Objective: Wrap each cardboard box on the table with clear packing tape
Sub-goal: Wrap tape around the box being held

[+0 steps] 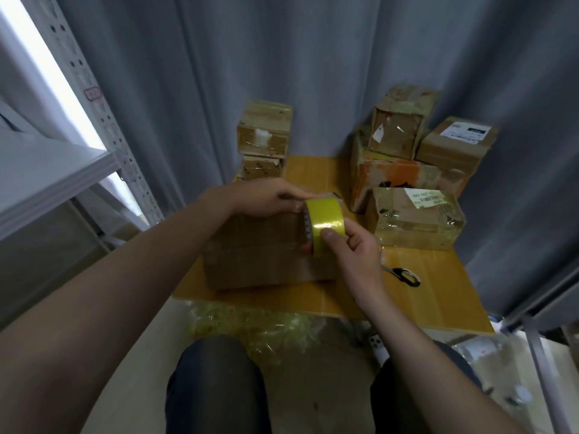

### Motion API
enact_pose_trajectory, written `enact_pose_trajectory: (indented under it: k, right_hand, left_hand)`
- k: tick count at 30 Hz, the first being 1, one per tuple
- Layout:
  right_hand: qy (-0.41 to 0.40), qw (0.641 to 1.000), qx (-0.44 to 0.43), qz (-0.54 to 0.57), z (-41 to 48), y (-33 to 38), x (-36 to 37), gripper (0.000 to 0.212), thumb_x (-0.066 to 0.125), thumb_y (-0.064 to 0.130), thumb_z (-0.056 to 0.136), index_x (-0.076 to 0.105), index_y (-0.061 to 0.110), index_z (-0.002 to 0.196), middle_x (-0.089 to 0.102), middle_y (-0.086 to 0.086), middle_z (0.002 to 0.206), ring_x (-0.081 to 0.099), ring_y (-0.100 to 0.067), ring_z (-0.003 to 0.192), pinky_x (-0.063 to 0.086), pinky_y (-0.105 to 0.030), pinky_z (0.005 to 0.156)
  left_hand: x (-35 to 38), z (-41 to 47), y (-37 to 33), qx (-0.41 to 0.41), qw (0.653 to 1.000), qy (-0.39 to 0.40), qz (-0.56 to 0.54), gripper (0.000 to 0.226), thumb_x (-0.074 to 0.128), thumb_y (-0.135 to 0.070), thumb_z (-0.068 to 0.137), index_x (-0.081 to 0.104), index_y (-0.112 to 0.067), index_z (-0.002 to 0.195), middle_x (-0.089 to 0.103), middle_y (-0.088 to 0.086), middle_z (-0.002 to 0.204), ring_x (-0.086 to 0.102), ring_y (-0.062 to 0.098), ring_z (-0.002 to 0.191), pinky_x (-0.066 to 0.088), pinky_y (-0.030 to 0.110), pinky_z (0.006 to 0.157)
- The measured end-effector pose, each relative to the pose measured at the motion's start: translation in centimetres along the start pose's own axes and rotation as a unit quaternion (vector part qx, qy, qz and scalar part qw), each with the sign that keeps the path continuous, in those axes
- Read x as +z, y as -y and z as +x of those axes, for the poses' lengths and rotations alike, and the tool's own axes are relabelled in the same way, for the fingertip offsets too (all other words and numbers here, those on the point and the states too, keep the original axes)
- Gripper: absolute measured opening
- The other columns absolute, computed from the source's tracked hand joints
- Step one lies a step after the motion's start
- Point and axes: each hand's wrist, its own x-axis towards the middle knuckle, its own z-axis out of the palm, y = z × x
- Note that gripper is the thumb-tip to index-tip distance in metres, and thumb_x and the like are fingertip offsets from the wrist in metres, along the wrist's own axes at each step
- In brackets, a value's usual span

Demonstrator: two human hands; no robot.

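Note:
A roll of yellowish packing tape is held over a brown cardboard box lying on the flat yellow cardboard sheet. My right hand grips the roll from below, thumb pressed on its outer face. My left hand rests on the far top edge of the box, its fingertips pinching at the top of the roll. Whether a strip of tape runs from the roll to the box is not visible.
Black-handled scissors lie right of the box. Two small boxes stand stacked at the back left. Several taped boxes are piled at the back right. Crumpled clear tape lies on the floor by my knees. A metal shelf stands left.

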Motion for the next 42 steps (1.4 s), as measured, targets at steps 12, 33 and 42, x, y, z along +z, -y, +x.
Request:
enact_pose_trajectory:
  k: [12,33,42]
  right_hand:
    - [-0.008,0.998,0.015,-0.064,8.1,-2.0,1.1,0.027,0.059,0.023,0.106,0.07,-0.001,0.109,0.078,-0.005,0.085,0.074,-0.011,0.079,0.055,-0.021,0.071]
    - [-0.053,0.979,0.181,-0.082,9.4,-3.7,2.4,0.042,0.065,0.044,0.097,0.072,0.004,0.088,0.077,-0.01,0.076,0.075,-0.019,0.071,0.062,-0.035,0.076]
    - [-0.012,0.99,0.096,-0.107,5.1,-4.3,1.2,0.012,0.06,0.025,0.104,0.069,0.025,0.096,0.074,0.022,0.073,0.067,0.007,0.072,0.045,-0.009,0.064]
  left_hand:
    - [5.4,-0.6,0.8,-0.193,0.955,-0.168,0.148,0.092,0.067,-0.063,0.083,0.024,-0.036,0.159,0.021,0.002,0.169,0.011,0.033,0.156,0.001,0.065,0.12]
    - [12.8,1.5,-0.5,-0.265,0.957,-0.117,0.032,0.121,0.073,-0.081,0.062,0.018,-0.035,0.159,0.002,-0.004,0.171,-0.003,0.04,0.156,-0.002,0.077,0.115]
    - [11.1,2.1,0.9,-0.258,0.965,-0.049,0.0,0.109,0.085,-0.057,0.067,0.026,-0.039,0.157,0.015,-0.005,0.17,-0.004,0.042,0.156,0.002,0.078,0.113]
